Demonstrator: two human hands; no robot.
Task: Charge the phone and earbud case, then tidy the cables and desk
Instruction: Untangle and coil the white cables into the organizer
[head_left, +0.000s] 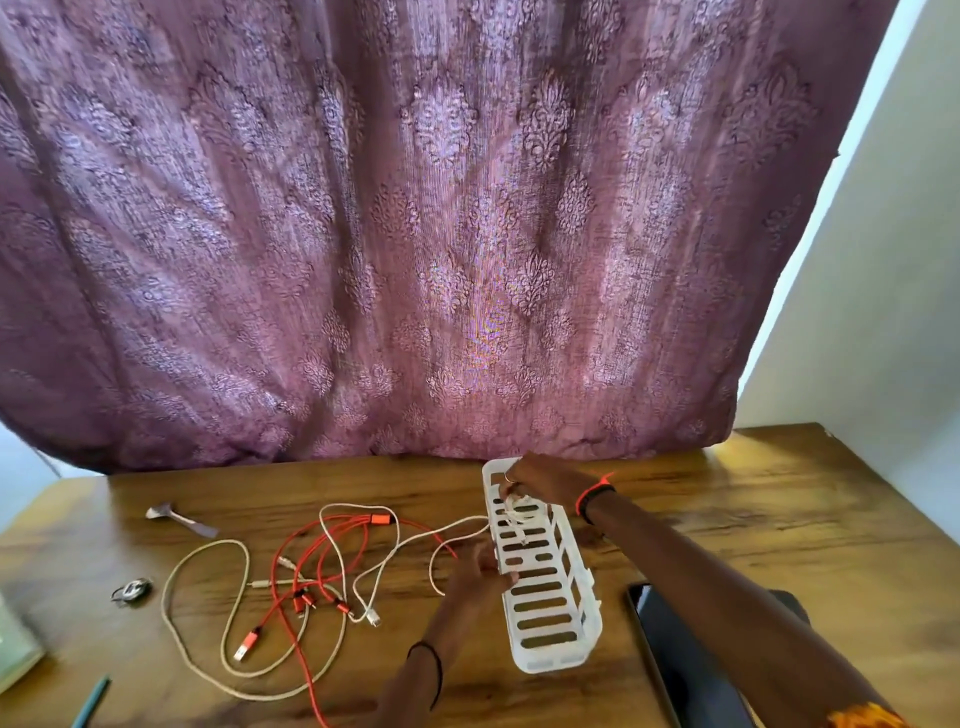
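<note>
A white slotted plastic basket lies on the wooden desk, right of centre. My right hand reaches over its far end and pinches a coiled white cable inside it. My left hand grips the basket's left wall. A tangle of red cables and white cables sprawls to the left, and one white strand runs to the basket. A dark phone lies flat to the right, partly under my right forearm. No earbud case is visible.
A small metal piece and a small coiled black item lie at the desk's left. A book corner and a green pen sit at the lower left. A purple patterned curtain hangs behind the desk.
</note>
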